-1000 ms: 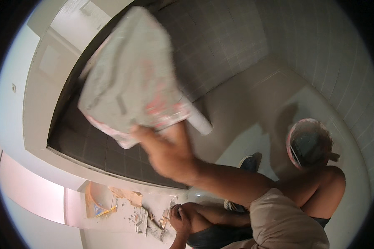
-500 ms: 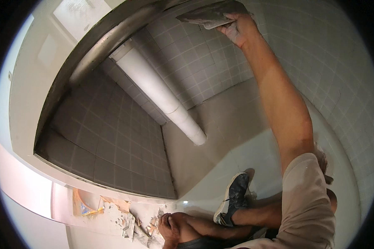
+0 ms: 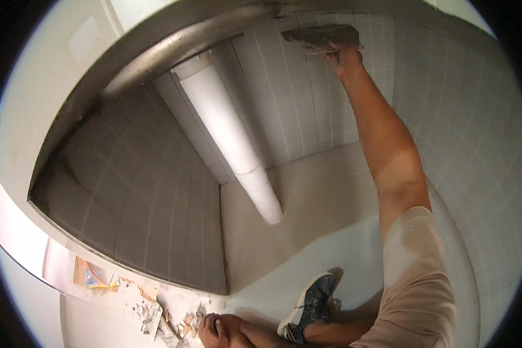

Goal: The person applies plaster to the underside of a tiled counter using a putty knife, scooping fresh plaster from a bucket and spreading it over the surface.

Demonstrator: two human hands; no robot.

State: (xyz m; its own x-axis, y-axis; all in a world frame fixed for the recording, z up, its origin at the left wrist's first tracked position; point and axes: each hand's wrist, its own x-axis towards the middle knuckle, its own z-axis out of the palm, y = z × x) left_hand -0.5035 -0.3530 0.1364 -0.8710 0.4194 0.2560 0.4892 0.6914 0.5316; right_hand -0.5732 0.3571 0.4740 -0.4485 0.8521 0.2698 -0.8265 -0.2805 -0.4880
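Dimly, the right hand [image 3: 347,59] holds 1 flat piece [image 3: 318,37], far side hidden.

Pipe [image 3: 226,124] centre, foot at floor [image 3: 325,185]. Flat tool [image 3: 316,38] in right hand [image 3: 347,57], before back wall [image 3: 293,110], right of pipe top. Side wall [image 3: 139,174] left of pipe. Shoe [image 3: 314,301] on floor, nearer than pipe foot. Left hand [image 3: 212,330] on knee [image 3: 236,332], left of shoe; rubble [image 3: 152,318] further left.

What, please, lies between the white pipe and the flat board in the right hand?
The head view shows a pale-lined grey wall between the white pipe and the flat board.
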